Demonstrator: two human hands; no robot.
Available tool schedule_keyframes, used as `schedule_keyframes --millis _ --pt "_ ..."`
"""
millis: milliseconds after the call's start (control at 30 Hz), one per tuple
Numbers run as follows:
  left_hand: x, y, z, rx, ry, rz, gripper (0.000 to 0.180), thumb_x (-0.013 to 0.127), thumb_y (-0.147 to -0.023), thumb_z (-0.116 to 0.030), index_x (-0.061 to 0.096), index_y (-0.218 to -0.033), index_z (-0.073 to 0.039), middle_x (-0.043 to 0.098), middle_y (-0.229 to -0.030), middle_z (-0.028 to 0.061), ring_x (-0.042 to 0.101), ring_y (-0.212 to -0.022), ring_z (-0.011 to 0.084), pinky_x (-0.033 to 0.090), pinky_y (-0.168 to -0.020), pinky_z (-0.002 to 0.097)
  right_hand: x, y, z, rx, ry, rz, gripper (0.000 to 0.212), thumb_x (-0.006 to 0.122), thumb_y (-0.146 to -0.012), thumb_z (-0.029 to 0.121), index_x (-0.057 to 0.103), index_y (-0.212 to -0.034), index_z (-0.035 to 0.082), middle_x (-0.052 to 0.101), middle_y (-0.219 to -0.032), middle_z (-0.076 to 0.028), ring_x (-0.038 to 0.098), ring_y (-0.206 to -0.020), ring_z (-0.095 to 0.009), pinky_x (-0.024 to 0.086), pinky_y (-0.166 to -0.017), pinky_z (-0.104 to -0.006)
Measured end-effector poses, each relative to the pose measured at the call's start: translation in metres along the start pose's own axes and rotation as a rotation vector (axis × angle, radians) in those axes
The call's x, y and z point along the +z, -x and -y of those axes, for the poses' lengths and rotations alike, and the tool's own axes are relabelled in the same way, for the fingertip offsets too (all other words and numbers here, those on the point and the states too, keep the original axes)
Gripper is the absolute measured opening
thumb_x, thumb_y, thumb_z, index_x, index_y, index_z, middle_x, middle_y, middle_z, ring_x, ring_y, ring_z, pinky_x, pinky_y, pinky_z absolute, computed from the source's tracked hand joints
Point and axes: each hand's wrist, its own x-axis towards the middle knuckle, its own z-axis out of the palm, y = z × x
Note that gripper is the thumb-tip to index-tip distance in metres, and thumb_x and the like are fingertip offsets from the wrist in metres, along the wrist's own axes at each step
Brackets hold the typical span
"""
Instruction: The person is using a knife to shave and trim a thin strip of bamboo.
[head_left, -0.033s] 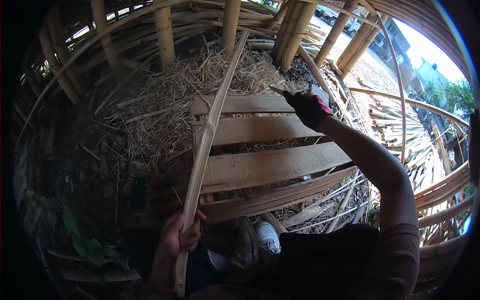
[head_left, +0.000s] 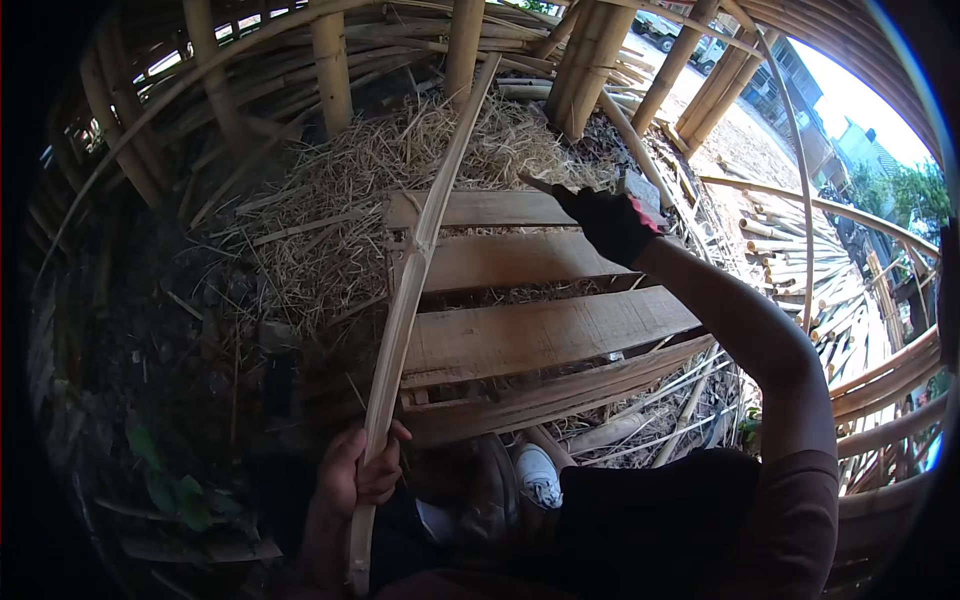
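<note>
My bare left hand [head_left: 360,468] is closed around the lower part of a long split bamboo strip [head_left: 408,290]. The strip slants up and away from me, crossing the left end of a wooden slatted bench [head_left: 540,320]. On my right hand [head_left: 610,225] is a dark glove with a red patch. Its fingers wrap around a knife, whose handle is hidden; the blade [head_left: 536,184] points left toward the strip, with a gap between them. That hand hovers over the far right corner of the bench.
Bamboo shavings [head_left: 400,150] are heaped beyond and left of the bench. Upright bamboo posts [head_left: 590,70] stand at the far side. A pale block [head_left: 640,190] lies behind my right hand. Cut bamboo poles [head_left: 790,250] are stacked at right. My shoes [head_left: 537,474] are below the bench.
My right hand with the knife has shifted slightly left, bringing the blade nearer to the bamboo strip. My left hand and the strip look almost unmoved.
</note>
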Motion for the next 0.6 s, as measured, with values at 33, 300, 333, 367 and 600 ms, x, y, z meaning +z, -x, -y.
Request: schedule_keyframes --millis 33,300,333,367,600 --pt "-0.002 0.005 0.001 0.021 0.08 0.035 0.077 0.038 -0.103 -0.055 0.031 -0.15 0.006 0.046 -0.073 -0.0004 0.029 -0.042 0.0042 0.024 -0.036 0.0209 -0.013 -0.007 0.026 -0.042 -0.005 0.044 0.059 0.049 -0.095 0.01 0.035 -0.152 0.014 0.06 -0.094 -0.013 0.066 -0.07 -0.025 0.053 -0.052 -0.0399" --pt "-0.001 0.011 -0.006 0.029 0.203 -0.072 0.082 0.038 -0.101 -0.056 0.026 -0.151 0.008 0.044 -0.074 0.0005 0.032 -0.043 0.0047 0.026 -0.035 0.0206 -0.044 -0.012 0.075 0.025 -0.107 0.26 0.059 0.056 -0.092 0.01 0.04 -0.149 0.016 0.066 -0.103 -0.014 0.069 -0.084 -0.031 0.056 -0.071 -0.0436" --pt "-0.003 0.011 -0.008 0.041 0.169 -0.053 0.082 0.038 -0.101 -0.055 0.025 -0.151 0.008 0.043 -0.074 0.001 0.032 -0.043 0.0052 0.027 -0.035 0.0208 -0.044 -0.018 0.071 0.024 -0.106 0.255 0.059 0.056 -0.092 0.01 0.04 -0.149 0.016 0.066 -0.103 -0.014 0.069 -0.084 -0.031 0.056 -0.071 -0.0436" --pt "-0.006 0.01 -0.01 0.055 0.133 -0.032 0.081 0.039 -0.101 -0.055 0.023 -0.152 0.007 0.043 -0.074 0.0014 0.032 -0.043 0.0056 0.028 -0.035 0.0209 -0.046 -0.025 0.069 0.004 -0.083 0.211 0.06 0.056 -0.091 0.01 0.04 -0.149 0.016 0.066 -0.103 -0.014 0.069 -0.084 -0.031 0.056 -0.072 -0.0434" --pt "-0.035 0.004 0.001 0.128 0.431 0.148 0.079 0.044 -0.1 -0.045 0.017 -0.155 0.005 0.051 -0.082 0.0075 0.039 -0.046 0.0104 0.035 -0.036 0.0254 -0.035 -0.063 0.096 -0.17 -0.041 -0.002 0.06 0.051 -0.092 0.01 0.04 -0.15 0.019 0.062 -0.097 -0.012 0.067 -0.081 -0.028 0.056 -0.069 -0.0403"
